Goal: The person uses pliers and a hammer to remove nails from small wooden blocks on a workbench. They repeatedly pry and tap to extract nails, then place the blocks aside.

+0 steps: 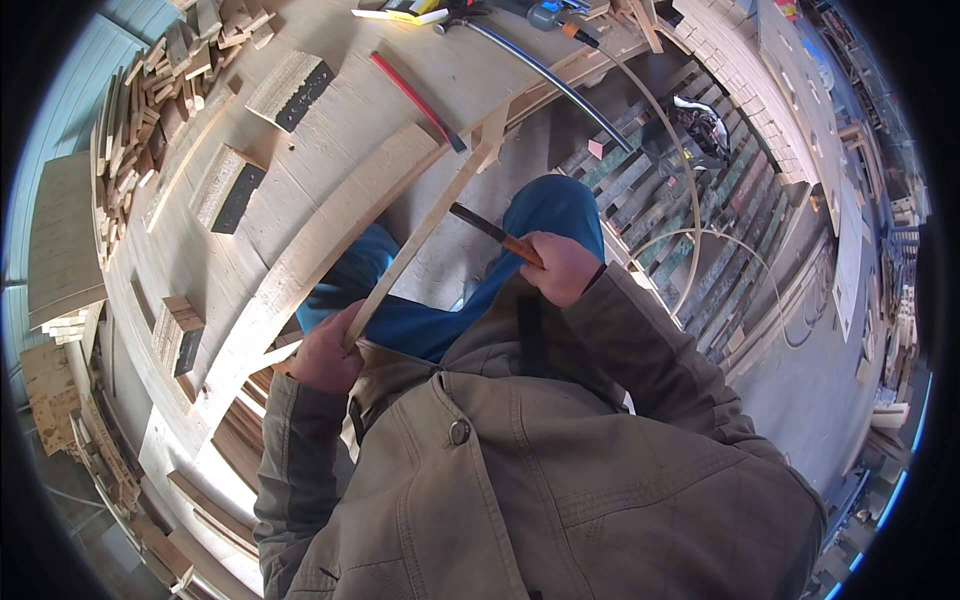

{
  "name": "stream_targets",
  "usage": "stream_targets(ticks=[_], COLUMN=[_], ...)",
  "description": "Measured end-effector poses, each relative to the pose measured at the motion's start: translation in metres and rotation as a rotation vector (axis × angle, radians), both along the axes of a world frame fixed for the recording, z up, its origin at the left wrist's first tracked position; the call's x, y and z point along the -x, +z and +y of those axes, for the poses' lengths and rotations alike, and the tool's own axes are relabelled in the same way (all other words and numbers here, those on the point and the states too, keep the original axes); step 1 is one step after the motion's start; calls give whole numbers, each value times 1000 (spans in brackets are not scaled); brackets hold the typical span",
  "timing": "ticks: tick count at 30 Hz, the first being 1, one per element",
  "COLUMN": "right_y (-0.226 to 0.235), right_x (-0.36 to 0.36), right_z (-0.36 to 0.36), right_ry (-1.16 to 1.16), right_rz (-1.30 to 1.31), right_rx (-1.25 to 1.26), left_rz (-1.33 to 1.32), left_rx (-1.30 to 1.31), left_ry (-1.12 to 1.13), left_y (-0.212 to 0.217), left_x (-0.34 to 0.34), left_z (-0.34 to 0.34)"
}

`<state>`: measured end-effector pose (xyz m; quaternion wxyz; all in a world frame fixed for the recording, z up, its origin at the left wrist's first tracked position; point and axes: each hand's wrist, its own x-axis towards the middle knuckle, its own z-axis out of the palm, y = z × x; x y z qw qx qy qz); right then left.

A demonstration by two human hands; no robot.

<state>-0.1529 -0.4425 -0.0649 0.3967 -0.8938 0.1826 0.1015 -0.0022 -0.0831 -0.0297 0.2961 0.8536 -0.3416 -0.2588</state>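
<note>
In my left hand (325,355), closed round its near end, is a long thin wooden strip (425,225). The strip slants away up and to the right, across the gap in front of my knees, to the edge of the wooden bench (335,75). My right hand (563,268) grips the brown handle of a tool with a long dark blade (482,222); its exact kind is unclear. The blade points at the strip, with a small gap showing between them. A thick pale board (330,215) lies along the bench edge beside my left hand.
Wooden blocks with dark faces (290,90) stand on the bench near a red bar (412,95). A pile of offcuts (150,125) is at far left. A dark curved tube (550,80) overhangs the bench edge. Right are a slatted wooden platform (735,215) and a looping cable (692,190).
</note>
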Motion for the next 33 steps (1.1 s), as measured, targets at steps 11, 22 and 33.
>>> stream_targets(ticks=[11, 22, 33], right_y=[2, 0, 2], right_x=[4, 5, 4], right_z=[2, 1, 1], right_ry=[-20, -29, -43], right_rz=[3, 12, 54], right_rx=[11, 16, 22], left_rz=[4, 19, 9], left_rx=[16, -33, 20], left_ry=[-10, 1, -1], left_y=[-1, -2, -11], left_x=[1, 3, 5], left_z=[1, 0, 6])
